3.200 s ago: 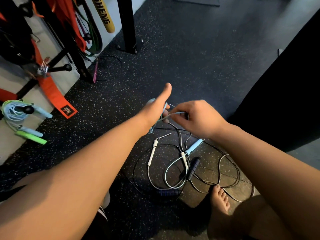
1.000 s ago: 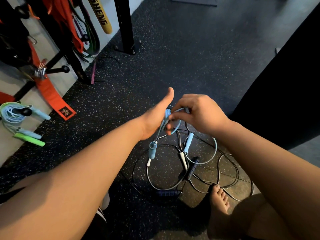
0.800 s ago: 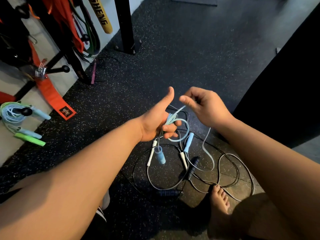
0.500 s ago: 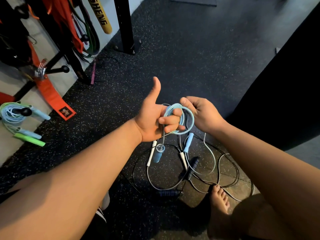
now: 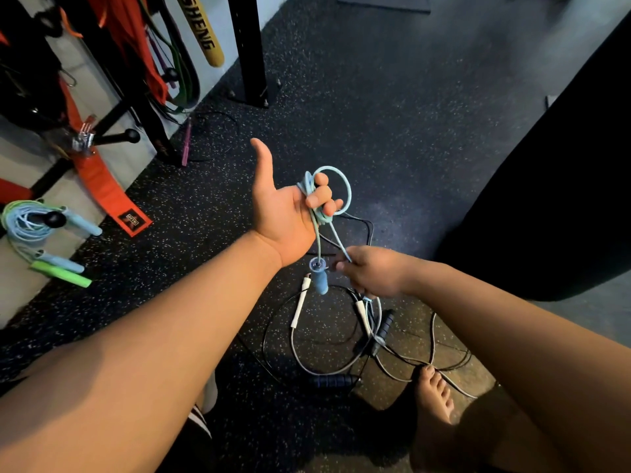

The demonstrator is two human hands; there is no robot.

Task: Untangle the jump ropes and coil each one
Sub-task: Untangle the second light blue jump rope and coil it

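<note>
Blue rope half coiled on left hand

Left hand (image 5: 285, 216) is up, palm facing me, thumb sticking out, fingers (image 5: 319, 199) curled shut around a few turns of the light blue rope (image 5: 341, 186). One loop stands out past the fingertips. One blue handle (image 5: 320, 278) hangs from that hand on a short length of cord, just below the wrist. A second strand runs down from the coil to my right hand (image 5: 372, 271), which pinches it between thumb and fingertips, fist mostly closed.

Rest of the tangle is on the dark speckled floor (image 5: 409, 131) under my hands: a white-handled rope (image 5: 300, 307) with grey cord looping wide, and a black rope with dark ribbed handles (image 5: 384, 327), one more dark handle (image 5: 333, 382) nearer me. Cords cross each other near my bare foot (image 5: 433, 394); cannot tell which goes over which.

Far left, against the wall, a bundle of pale blue rope (image 5: 24, 223) with blue and green handles sits apart from the pile. Orange strap (image 5: 106, 186) and black rack (image 5: 247, 46) behind it.
</note>
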